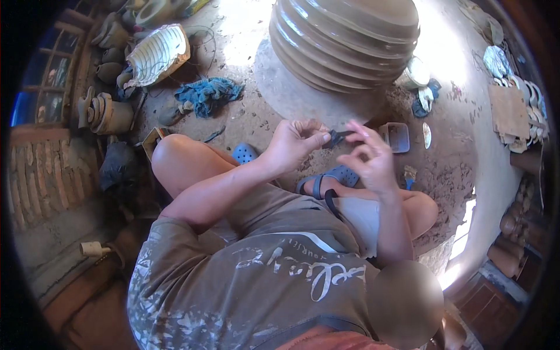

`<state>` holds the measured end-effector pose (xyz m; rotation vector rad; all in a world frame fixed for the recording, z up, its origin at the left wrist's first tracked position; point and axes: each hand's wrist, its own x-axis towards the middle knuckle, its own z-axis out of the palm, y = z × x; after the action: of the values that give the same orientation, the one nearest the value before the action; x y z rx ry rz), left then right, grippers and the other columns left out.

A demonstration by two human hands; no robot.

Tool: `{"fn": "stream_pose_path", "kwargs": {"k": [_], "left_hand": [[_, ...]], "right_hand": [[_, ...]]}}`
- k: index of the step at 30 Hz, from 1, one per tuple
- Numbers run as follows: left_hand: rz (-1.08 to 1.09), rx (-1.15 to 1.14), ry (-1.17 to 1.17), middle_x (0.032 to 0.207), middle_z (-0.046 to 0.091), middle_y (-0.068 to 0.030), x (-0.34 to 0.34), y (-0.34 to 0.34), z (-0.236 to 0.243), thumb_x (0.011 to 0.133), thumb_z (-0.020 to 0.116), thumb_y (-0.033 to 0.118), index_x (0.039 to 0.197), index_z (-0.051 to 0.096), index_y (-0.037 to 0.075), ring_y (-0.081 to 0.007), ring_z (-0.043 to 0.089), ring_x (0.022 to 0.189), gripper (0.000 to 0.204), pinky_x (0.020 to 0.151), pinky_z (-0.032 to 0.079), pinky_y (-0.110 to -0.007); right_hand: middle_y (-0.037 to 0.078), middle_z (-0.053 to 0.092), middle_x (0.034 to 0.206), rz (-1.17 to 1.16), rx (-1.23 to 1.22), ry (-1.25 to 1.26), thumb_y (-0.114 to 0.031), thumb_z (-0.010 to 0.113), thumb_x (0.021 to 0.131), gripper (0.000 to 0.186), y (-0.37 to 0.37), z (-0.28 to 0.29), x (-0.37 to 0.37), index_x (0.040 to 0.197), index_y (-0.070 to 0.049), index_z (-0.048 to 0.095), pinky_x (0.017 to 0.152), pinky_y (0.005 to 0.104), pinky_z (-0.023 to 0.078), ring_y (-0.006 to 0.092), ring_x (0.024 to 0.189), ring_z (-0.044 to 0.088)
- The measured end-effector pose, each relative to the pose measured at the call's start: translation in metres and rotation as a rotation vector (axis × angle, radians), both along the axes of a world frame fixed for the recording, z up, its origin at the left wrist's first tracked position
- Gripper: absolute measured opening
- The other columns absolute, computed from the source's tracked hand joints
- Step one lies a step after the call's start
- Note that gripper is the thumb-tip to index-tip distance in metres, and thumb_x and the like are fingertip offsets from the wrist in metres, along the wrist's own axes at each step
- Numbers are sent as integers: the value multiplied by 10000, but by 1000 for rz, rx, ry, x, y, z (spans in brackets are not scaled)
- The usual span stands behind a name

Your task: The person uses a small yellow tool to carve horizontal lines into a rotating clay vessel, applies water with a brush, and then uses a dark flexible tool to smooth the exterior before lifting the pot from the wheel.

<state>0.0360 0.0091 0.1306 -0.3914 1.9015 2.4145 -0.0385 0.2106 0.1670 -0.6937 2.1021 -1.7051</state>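
Observation:
My left hand (294, 146) is closed, pinching a small dark piece (336, 138) between thumb and fingers, just in front of a large brown ribbed clay pot (344, 44). My right hand (370, 163) is open with fingers curved apart, its fingertips beside the dark piece; whether they touch it is hard to tell. The pot sits on a round pale slab (283, 96). To the right of the hands lies a shallow clear plastic container (398, 137). Below them are my crossed legs and blue clogs (338, 175).
A blue cloth (207, 93), a white ribbed mold (157, 52) and stacked pots (114, 116) lie at left, near a windowed wall (52, 81). Boards and pale pieces (507, 116) lean at right, with pots (507, 256) nearer. A white bucket (416, 74) stands beside the big pot.

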Motion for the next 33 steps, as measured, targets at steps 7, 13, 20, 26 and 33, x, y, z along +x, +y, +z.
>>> {"fn": "stream_pose_path", "kwargs": {"k": [7, 13, 20, 26, 33], "left_hand": [[-79, -11, -84, 861, 697, -6, 0, -7, -7, 935, 718, 98, 1048, 720, -16, -63, 599, 740, 160, 631, 490, -220], [-16, -41, -74, 861, 676, 6, 7, -1, -10, 905, 748, 100, 1020, 720, 6, -58, 590, 753, 152, 658, 484, -226], [132, -740, 451, 897, 696, -100, 8, -1, -3, 785, 842, 127, 994, 726, 29, -137, 639, 747, 258, 649, 495, -255], [19, -418, 132, 887, 721, -73, 9, -7, 7, 824, 830, 141, 1005, 745, 20, -110, 656, 722, 234, 604, 512, -269], [6, -38, -72, 831, 733, -17, 5, -10, -2, 900, 777, 213, 1033, 761, 15, -25, 574, 631, 240, 532, 458, -193]], "right_hand": [[29, 653, 912, -10, -163, -373, -143, 621, 1010, 138, -1, -41, -11, 1039, -13, 658, 695, 243, 464, 77, 751, 573], [4, 604, 812, -221, -367, -764, -157, 607, 1022, 136, -19, -38, 9, 1038, -23, 616, 654, 252, 467, 71, 707, 547], [3, 620, 826, -210, -141, -329, -162, 662, 992, 148, -26, -28, 17, 992, -15, 651, 598, 199, 435, 47, 690, 540], [24, 655, 892, -122, -146, -351, -87, 721, 935, 154, -30, -19, 21, 1041, 21, 692, 680, 218, 502, 67, 781, 614], [84, 692, 995, -135, -143, -264, 5, 752, 876, 232, -31, -30, 26, 1094, 53, 690, 749, 254, 565, 125, 853, 679]]}}
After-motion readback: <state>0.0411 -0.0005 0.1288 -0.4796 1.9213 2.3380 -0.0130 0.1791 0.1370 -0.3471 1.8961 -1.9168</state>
